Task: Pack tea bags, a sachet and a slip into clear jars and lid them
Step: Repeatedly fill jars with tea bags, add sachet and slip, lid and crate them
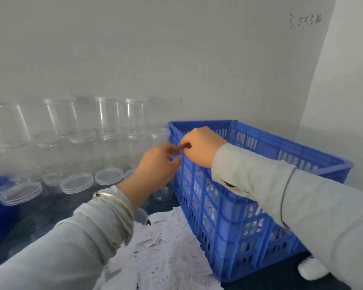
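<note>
Seemingly both hands (pixel 176 153) — over crate (pixel 260 141).

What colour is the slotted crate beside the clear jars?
The crate is blue, as the head view shows.

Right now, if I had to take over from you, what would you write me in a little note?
Left hand and right hand: raised together at the near corner of the blue slotted plastic crate, fingers curled and touching; whether they pinch something small is too blurred to tell.
Things: stacked clear plastic jars along the wall; clear round lids below them; heap of white printed paper slips beside the crate, left of it.
Done: no packed jar is visible.
Left: fill each jar with tea bags, sachet and slip, then lid it.
</note>
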A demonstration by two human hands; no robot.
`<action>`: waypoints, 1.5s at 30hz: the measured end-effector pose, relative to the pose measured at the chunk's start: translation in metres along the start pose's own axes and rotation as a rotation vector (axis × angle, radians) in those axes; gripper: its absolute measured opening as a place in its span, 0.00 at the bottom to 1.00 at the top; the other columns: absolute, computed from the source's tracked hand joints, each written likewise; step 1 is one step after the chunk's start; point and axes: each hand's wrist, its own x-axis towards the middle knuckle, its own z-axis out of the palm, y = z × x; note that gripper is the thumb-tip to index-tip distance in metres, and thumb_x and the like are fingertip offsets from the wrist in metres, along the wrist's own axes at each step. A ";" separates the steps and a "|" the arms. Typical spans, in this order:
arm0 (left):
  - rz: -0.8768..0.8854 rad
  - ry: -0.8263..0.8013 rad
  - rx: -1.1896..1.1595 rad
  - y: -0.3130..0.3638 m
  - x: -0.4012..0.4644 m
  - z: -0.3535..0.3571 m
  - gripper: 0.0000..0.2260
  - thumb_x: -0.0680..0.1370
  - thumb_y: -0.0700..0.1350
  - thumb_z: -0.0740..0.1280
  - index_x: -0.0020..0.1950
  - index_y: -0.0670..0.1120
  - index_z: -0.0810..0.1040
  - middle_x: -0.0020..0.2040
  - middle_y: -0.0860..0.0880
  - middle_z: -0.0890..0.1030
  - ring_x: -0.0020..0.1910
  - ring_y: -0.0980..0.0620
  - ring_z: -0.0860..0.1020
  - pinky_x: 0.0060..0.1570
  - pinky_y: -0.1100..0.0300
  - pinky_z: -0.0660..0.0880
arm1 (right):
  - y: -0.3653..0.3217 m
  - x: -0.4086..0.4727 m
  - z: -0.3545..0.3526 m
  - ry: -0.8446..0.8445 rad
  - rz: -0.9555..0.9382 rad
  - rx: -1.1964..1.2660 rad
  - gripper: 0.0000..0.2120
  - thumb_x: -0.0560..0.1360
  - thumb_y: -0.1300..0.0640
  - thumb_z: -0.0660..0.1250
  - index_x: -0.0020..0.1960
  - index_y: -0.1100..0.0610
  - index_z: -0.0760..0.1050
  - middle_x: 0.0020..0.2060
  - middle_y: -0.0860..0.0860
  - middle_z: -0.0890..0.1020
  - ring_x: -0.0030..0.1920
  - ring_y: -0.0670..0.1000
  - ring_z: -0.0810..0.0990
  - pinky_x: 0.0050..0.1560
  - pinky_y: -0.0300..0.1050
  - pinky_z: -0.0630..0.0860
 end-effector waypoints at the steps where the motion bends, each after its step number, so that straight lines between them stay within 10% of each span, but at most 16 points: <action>1: -0.008 0.002 0.029 -0.012 -0.007 -0.014 0.08 0.76 0.43 0.66 0.55 0.47 0.78 0.50 0.54 0.79 0.50 0.56 0.76 0.44 0.68 0.64 | -0.010 0.002 0.002 -0.017 0.003 -0.023 0.14 0.76 0.61 0.60 0.53 0.52 0.82 0.52 0.52 0.82 0.53 0.55 0.79 0.54 0.50 0.77; 9: -0.218 0.126 0.113 -0.120 -0.073 -0.129 0.04 0.76 0.43 0.68 0.47 0.52 0.75 0.39 0.61 0.76 0.38 0.66 0.73 0.34 0.73 0.67 | -0.094 0.031 0.046 -0.140 -0.002 -0.009 0.13 0.77 0.62 0.60 0.55 0.57 0.81 0.54 0.55 0.82 0.53 0.56 0.79 0.57 0.52 0.76; 20: -0.488 0.252 0.193 -0.228 -0.194 -0.203 0.08 0.77 0.41 0.66 0.45 0.55 0.74 0.43 0.62 0.77 0.46 0.59 0.77 0.40 0.69 0.66 | -0.202 0.059 0.171 -0.340 -0.115 0.096 0.18 0.76 0.57 0.63 0.66 0.51 0.73 0.64 0.52 0.76 0.61 0.54 0.75 0.60 0.45 0.71; 29: -0.371 -0.218 0.754 -0.252 -0.203 -0.205 0.15 0.78 0.53 0.61 0.64 0.53 0.73 0.62 0.52 0.70 0.64 0.51 0.65 0.62 0.54 0.68 | -0.312 0.106 0.243 -0.154 0.001 0.569 0.28 0.72 0.50 0.70 0.68 0.58 0.68 0.64 0.57 0.73 0.63 0.58 0.73 0.62 0.48 0.70; 35: -0.314 -0.350 0.978 -0.254 -0.212 -0.200 0.17 0.77 0.51 0.60 0.64 0.48 0.72 0.67 0.48 0.67 0.69 0.47 0.59 0.62 0.51 0.65 | -0.369 0.161 0.252 -0.089 0.270 0.811 0.52 0.64 0.38 0.75 0.76 0.57 0.52 0.70 0.56 0.64 0.68 0.59 0.68 0.65 0.54 0.69; 45: -0.329 -0.372 0.980 -0.253 -0.214 -0.202 0.18 0.77 0.52 0.59 0.64 0.47 0.72 0.68 0.47 0.67 0.70 0.47 0.57 0.64 0.50 0.64 | -0.385 0.180 0.266 -0.114 0.355 0.824 0.44 0.65 0.40 0.74 0.72 0.55 0.57 0.66 0.56 0.69 0.63 0.60 0.73 0.60 0.57 0.74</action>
